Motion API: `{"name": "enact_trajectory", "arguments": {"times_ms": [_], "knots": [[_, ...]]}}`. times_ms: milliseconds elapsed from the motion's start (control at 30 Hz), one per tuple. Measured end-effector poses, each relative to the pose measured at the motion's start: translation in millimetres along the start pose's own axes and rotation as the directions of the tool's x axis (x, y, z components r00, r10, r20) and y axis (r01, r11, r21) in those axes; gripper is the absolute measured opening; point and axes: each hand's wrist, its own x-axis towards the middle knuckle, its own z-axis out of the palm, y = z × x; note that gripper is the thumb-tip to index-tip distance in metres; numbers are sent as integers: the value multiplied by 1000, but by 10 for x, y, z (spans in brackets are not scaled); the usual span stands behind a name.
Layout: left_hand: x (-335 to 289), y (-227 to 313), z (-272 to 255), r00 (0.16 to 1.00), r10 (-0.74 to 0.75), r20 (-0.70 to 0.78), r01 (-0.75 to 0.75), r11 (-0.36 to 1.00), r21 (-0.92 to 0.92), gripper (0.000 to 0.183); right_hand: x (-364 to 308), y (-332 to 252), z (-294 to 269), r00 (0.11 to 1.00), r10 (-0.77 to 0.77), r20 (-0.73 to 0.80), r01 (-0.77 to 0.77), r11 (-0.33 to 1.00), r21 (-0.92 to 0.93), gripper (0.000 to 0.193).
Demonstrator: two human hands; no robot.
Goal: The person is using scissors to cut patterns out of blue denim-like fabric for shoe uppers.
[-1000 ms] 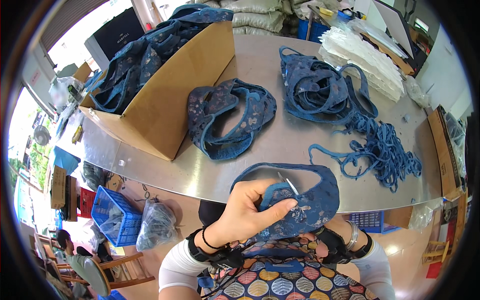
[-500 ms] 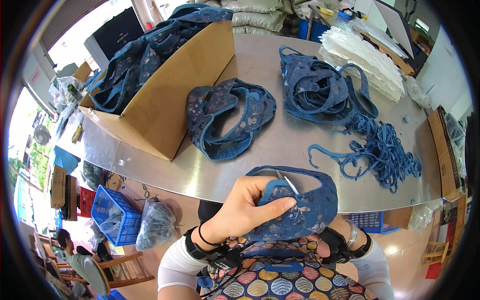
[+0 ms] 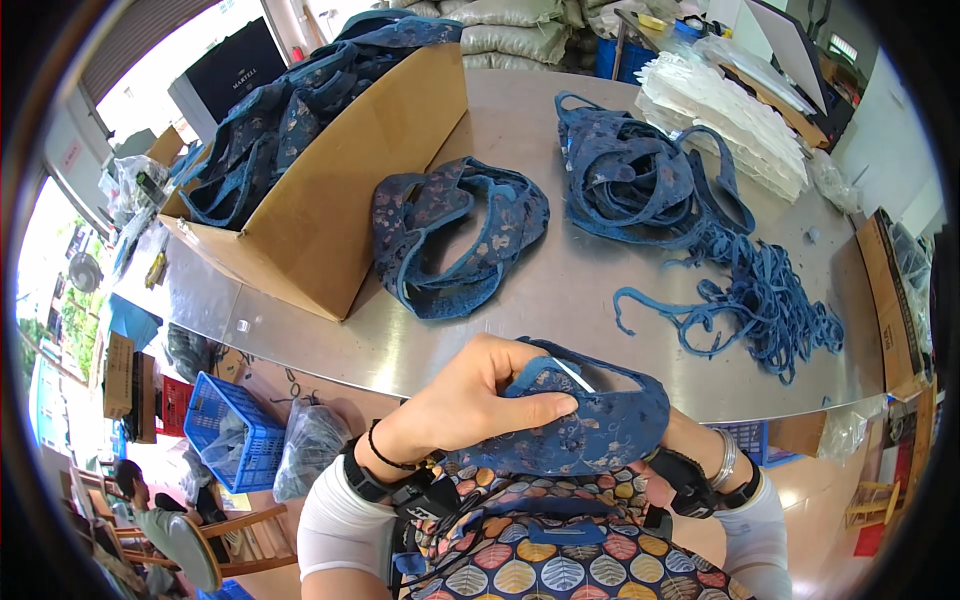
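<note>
My left hand (image 3: pixel 480 405) pinches the edge of a dark blue floral fabric piece (image 3: pixel 610 435) between thumb and fingers, in front of my body. The piece has a curved band around an opening. Through that opening shows a slim metal blade of the scissors (image 3: pixel 573 374), slanting up to the left. My right hand (image 3: pixel 686 438) is under the right side of the fabric, which hides most of its fingers and the scissors' handles. The blade lines up with this hand.
On the metal table (image 3: pixel 540 310) lie a looped fabric bundle (image 3: pixel 515 225), a larger coiled pile (image 3: pixel 630 180) and tangled blue trimmings (image 3: pixel 770 310). A cardboard box (image 3: pixel 350 170) full of similar pieces stands left. White sheets (image 3: pixel 720 125) are stacked back right. A blue crate (image 3: pixel 240 440) is on the floor.
My left hand and the fabric have shifted slightly left, and the fabric is tilted flatter. Two scissor blade tips showed apart earlier; now they look like one line.
</note>
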Motion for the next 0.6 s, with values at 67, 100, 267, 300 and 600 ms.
{"name": "enact_trajectory", "arguments": {"times_ms": [67,100,267,300,600], "knots": [[22,37,-28,1000,-19,23,18,999,37,12,116,-31,-19,999,-42,3,42,999,32,85],[31,51,-48,999,-29,34,27,998,55,13,165,-45,-26,998,-57,2,57,997,46,84],[28,48,-157,989,-63,132,44,989,141,16,276,-102,-14,997,-79,16,78,995,64,79],[34,50,-176,987,-74,146,50,985,162,16,284,-105,-16,997,-78,16,77,995,68,78],[45,122,-235,971,-135,199,102,980,168,17,333,-123,-25,997,-77,25,75,994,85,68]]}}
